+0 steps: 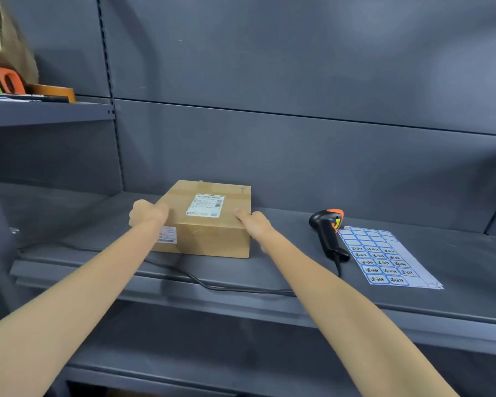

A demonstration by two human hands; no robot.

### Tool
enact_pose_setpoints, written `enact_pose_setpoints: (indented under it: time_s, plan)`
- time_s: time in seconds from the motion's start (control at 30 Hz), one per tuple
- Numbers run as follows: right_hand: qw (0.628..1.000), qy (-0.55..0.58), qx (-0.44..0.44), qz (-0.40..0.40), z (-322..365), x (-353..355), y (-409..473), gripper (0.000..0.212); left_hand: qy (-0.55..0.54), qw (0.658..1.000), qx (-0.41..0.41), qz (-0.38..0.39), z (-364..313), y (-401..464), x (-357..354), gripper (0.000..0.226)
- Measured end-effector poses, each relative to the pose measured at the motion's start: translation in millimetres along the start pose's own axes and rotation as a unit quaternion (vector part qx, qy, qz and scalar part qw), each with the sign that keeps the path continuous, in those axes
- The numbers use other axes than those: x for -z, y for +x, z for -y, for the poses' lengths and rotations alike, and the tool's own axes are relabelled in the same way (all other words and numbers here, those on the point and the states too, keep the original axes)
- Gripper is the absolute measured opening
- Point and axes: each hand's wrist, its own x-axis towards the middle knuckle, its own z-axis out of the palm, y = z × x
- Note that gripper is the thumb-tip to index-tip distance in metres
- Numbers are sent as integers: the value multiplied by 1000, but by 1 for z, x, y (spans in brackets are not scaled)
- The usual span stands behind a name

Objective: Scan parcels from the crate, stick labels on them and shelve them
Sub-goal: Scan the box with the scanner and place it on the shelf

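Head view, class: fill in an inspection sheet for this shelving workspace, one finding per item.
Surface: dark grey metal shelf, bearing all job items.
Job's things: brown cardboard parcel, white shipping label on top; black-and-orange handheld scanner lying beside blue-bordered sticker sheet.
Clutter: orange-handled tool on upper-left shelf.
Hands: left hand and right hand on the parcel's sides.
Cables: black scanner cable along shelf front.
Surroundings: grey back panels.

Dark grey metal shelving [184, 285], slotted upright [109, 81], panelled back wall [298, 67].
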Motion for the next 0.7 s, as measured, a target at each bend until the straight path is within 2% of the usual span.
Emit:
enact_pose_setpoints:
  time_s: [0.13, 0.2, 0.27, 0.33, 0.43, 0.47, 0.57, 0.7]
  plan:
    - [998, 57, 3, -37, -16, 25, -1, 67, -27, 999, -5, 20, -1, -23, -20, 31]
    - [995, 71, 21, -62, -22, 42, -2, 63, -66, 997, -8, 25, -7, -35, -31, 25]
    - [992, 86, 55, -79, -24, 60, -6, 49, -104, 994, -14, 30, -16, -45, -40, 7]
    - [986, 96, 97, -90, -30, 77, -12, 44, -140, 989, -29, 30, -23, -58, -45, 24]
    - [976, 138, 143, -88, -45, 94, -23, 50, -195, 978, -62, 24, -29, -71, -51, 14]
    - [972, 156, 152, -89, -51, 98, -27, 51, -209, 975, -65, 32, -32, -74, -53, 20]
    - [957, 194, 185, -110, -63, 109, -36, 49, -231, 967, -67, 78, -40, -84, -57, 42]
    - [948, 207, 210, -118, -63, 118, -47, 57, -257, 953, -69, 143, -30, -92, -69, 50]
